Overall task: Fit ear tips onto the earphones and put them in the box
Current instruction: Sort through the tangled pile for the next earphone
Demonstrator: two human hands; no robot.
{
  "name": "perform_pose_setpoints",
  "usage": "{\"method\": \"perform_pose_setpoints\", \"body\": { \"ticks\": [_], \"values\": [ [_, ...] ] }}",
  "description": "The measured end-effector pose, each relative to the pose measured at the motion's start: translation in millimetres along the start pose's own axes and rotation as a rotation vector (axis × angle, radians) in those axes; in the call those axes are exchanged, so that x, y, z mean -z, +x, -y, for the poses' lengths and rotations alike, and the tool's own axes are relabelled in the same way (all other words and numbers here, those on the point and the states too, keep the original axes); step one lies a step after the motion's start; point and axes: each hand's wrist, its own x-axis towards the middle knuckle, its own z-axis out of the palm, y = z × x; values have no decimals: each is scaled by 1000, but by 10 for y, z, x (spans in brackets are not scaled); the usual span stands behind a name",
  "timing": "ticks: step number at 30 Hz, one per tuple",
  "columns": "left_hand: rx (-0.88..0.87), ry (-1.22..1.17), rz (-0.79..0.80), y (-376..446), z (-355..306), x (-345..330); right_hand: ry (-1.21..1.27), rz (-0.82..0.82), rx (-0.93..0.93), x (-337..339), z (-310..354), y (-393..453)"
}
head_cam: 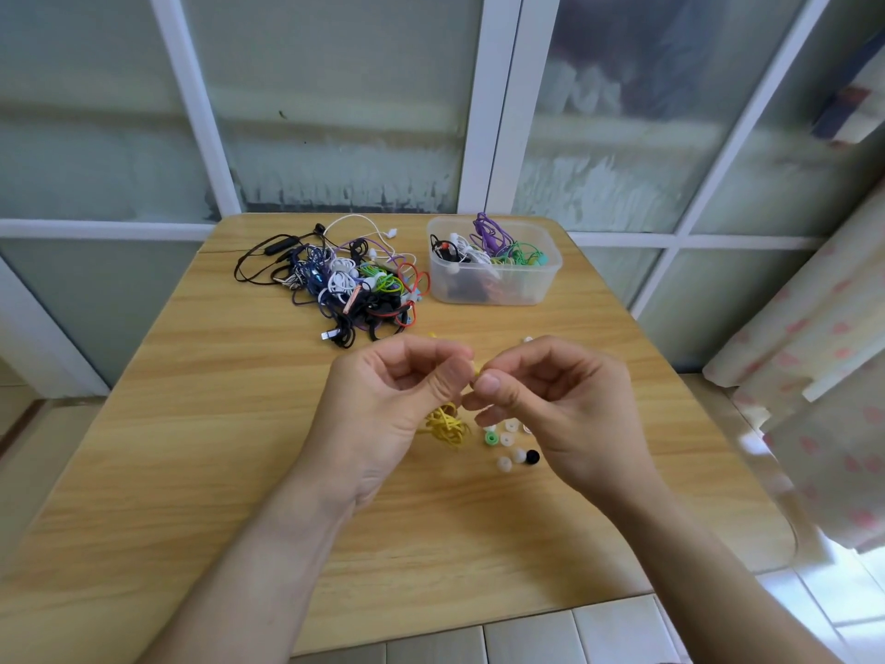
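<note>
While my left hand [383, 395] is pinching the yellow earbud [475, 369] steady, cable dangling clear, my right hand's [550, 400] closed fingertips are pressing something unseen, likely a tip, onto it.

Bare hands [388, 400], sleeveless forearms

Soft, even daylight fills the scene, coming through the frosted glass panels [335, 88] behind the counter [191, 448]. The wood reads bright and warm, with only faint, diffuse shadows under the left hand [383, 400] and right hand [565, 404]. A pale sheen lies across the counter's far part. The lower right corner is blown out on the floor tiles [838, 591]. Wide-angle distortion bends the white window frames [498, 112] outward and curves the counter's edges. The curtain [823, 376] at the right is smeared with blur; the fingertips meeting at centre are slightly soft, while the centre is otherwise fairly sharp.
</note>
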Motion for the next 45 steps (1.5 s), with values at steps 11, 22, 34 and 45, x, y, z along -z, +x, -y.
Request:
{"method": "perform_pose_setpoints", "body": {
  "ticks": [11, 22, 34, 45],
  "values": [
    [-4, 87, 18, -19, 28, -16, 77, -20, -19, -40, 0, -14],
    [20, 82, 15, -19, 0, 16, 117, 17, -135, 16, -49, 4],
    [-15, 92, 15, -11, -17, 51, 342, 92, -264, 38, -4, 7],
    [-50, 111, 46, -34, -44, 27, 393, 97, -282, 9, -8, 13]
  ]
}}
